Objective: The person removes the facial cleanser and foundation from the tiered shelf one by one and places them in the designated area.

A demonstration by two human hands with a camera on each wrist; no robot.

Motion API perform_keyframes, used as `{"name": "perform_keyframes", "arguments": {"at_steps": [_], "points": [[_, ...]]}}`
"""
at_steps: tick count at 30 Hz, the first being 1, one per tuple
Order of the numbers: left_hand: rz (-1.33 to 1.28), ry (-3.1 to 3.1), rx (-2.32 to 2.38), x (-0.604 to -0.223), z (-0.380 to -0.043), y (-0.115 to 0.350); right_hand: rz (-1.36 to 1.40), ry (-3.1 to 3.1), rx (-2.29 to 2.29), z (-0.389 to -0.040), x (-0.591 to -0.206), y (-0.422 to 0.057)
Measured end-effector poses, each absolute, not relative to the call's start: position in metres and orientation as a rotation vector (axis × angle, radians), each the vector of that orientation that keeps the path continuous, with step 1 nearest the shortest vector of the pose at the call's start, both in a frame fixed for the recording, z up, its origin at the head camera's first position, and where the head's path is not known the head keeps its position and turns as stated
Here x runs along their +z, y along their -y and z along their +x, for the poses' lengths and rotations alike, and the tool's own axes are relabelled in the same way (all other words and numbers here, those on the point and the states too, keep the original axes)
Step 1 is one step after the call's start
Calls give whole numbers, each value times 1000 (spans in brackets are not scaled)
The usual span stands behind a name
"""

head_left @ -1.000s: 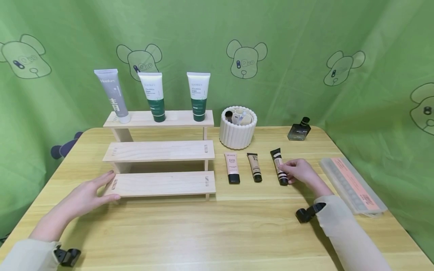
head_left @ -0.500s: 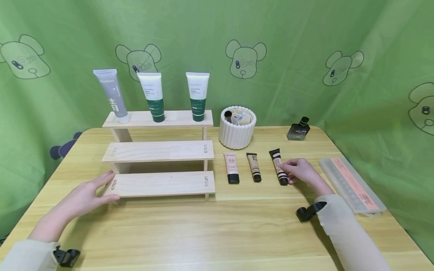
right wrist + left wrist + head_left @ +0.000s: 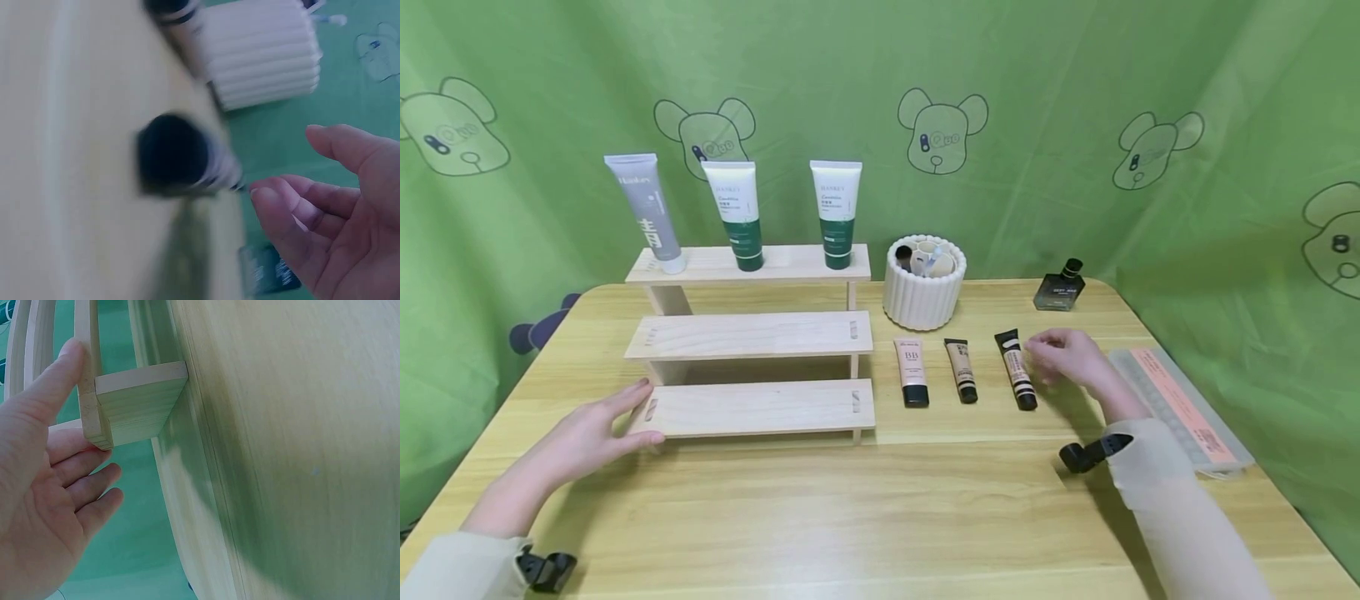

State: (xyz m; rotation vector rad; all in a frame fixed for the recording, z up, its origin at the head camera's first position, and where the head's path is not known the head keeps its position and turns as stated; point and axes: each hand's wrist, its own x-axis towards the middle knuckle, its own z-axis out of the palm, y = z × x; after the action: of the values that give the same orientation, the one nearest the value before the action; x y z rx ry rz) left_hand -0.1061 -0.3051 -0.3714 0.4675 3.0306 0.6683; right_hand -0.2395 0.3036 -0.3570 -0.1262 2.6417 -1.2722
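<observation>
My left hand [image 3: 587,433] grips the left end of the lowest board of a three-tier wooden display stand [image 3: 760,408]; in the left wrist view its thumb [image 3: 69,359] lies along the board and the other fingers reach round its end. My right hand [image 3: 1069,362] hovers just right of a black-capped cosmetic tube [image 3: 1017,371]. In the right wrist view that tube [image 3: 181,153] is blurred and the hand's fingers are loosely bent around nothing. Left of it lie a beige tube [image 3: 962,371] and a pink BB cream tube [image 3: 912,372], all flat in a row.
On the stand's top board stand a grey tube [image 3: 651,212] and two white-and-green tubes [image 3: 735,215]. A white ribbed brush holder [image 3: 922,292], a dark perfume bottle [image 3: 1060,287] and a clear case with a pink label [image 3: 1180,408] are around the row. Green curtains hang behind.
My right hand has let go of the black-capped tube and shifted slightly up and right, leaving the tube lying in place. The left hand stays on the stand.
</observation>
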Motion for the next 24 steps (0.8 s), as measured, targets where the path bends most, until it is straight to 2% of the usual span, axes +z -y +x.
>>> {"name": "perform_keyframes", "arguments": {"at_steps": [13, 24], "points": [[463, -3030, 664, -372, -105, 305, -441, -2758, -1351, -253, -288, -234], [449, -3021, 681, -373, -107, 306, -587, -2749, -1411, -270, -256, -161]]}}
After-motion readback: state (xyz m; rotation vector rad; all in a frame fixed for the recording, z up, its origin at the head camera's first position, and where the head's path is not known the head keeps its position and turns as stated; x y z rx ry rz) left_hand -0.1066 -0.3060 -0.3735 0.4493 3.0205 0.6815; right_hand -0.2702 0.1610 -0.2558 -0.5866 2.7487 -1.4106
